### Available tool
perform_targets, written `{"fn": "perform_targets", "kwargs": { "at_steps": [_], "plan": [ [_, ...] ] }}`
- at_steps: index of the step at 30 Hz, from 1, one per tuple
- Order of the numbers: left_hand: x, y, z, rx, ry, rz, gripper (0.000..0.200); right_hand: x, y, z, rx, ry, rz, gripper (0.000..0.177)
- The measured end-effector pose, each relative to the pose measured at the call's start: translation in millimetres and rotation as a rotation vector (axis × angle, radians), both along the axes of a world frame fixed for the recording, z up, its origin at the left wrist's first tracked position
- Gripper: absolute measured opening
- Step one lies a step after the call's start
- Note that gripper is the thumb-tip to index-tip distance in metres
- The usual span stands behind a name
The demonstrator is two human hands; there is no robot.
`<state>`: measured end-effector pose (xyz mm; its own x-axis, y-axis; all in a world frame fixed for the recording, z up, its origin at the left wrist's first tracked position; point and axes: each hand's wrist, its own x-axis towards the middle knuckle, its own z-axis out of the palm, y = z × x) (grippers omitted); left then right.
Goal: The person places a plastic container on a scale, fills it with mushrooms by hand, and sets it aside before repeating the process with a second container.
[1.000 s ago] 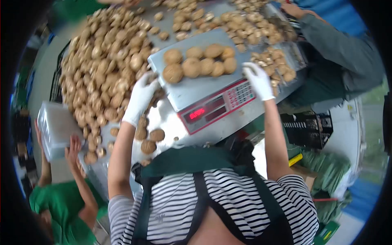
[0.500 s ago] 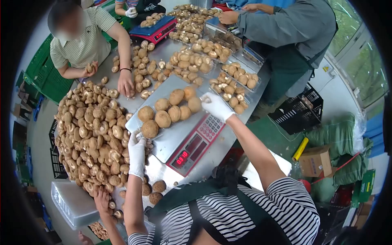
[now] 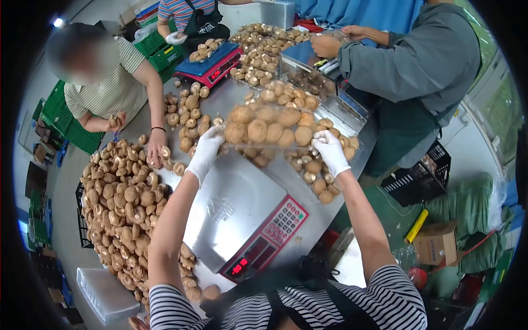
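Note:
A clear plastic tray of brown mushrooms (image 3: 273,132) is lifted off the scale, held level between my two white-gloved hands. My left hand (image 3: 205,152) closes on the tray's left end, and my right hand (image 3: 331,152) pinches its right end. Below and nearer to me lies the bare metal pan of the red-framed weighing scale (image 3: 234,192), whose keypad and red-lit display face me. Filled trays of mushrooms (image 3: 314,173) lie just beyond and under the held tray, which partly hides them.
To the left rises a big heap of loose mushrooms (image 3: 124,214). Stacked clear trays (image 3: 105,294) stand at the lower left. A co-worker's bare hand (image 3: 158,154) touches mushrooms by the heap. A second scale (image 3: 209,61) holds a tray farther back; another person (image 3: 407,66) works at the right.
Both hands have raised the mushroom tray from the scale pan and carried it away from me, toward the filled trays. The scale's display has changed.

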<state>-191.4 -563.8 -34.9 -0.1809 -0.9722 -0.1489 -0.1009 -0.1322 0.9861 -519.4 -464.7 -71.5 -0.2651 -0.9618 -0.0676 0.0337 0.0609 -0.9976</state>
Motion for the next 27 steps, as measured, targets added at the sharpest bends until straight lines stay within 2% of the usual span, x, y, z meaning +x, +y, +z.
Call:
{"fn": "perform_targets", "kwargs": {
  "at_steps": [2,5,9,12,13,15,16,19,20,21,25,26,27],
  "plan": [
    [-18,-50,-14,-0.097,-0.005,0.001,0.029,-10,-28,-12,-0.01,-0.013,-0.041,0.011],
    [-43,-101,-17,-0.05,-0.009,-0.002,0.025,-20,-67,-21,-0.004,-0.007,-0.11,0.012],
    [-65,-158,-31,-0.111,0.035,-0.01,0.025,-31,-109,-36,-0.005,-0.021,-0.16,0.012],
    [-73,-185,-42,-0.019,-0.104,0.002,0.025,-35,-133,-49,-0.036,0.002,-0.177,0.012],
    [-71,-197,-55,-0.107,-0.24,-0.004,0.023,-33,-138,-52,-0.044,0.026,-0.179,0.012],
    [-70,-204,-64,-0.134,-0.257,-0.007,0.023,-30,-141,-55,0.01,0.031,-0.174,0.012],
    [-70,-198,-57,-0.103,-0.279,-0.013,0.025,-30,-142,-57,0.038,0.035,-0.174,0.012],
    [-60,-168,-31,-0.22,-0.447,0.044,0.031,-33,-139,-58,0.072,0.05,-0.125,0.013],
    [-56,-151,-20,-0.234,-0.411,0.022,0.032,-33,-136,-56,0.073,0.049,-0.115,0.014],
    [-52,-128,0,-0.253,-0.375,0.001,0.033,-36,-134,-57,0.092,0.069,-0.08,0.025],
    [-36,-3,108,-0.337,-0.166,-0.18,0.033,-32,-110,-47,0.119,0.192,-0.068,0.044],
    [-31,31,137,-0.313,-0.123,-0.241,0.033,-30,-100,-44,0.074,0.227,-0.094,0.043],
    [-27,63,162,-0.393,-0.067,-0.289,0.033,-28,-89,-41,0.034,0.263,-0.115,0.042]
  ]
}}
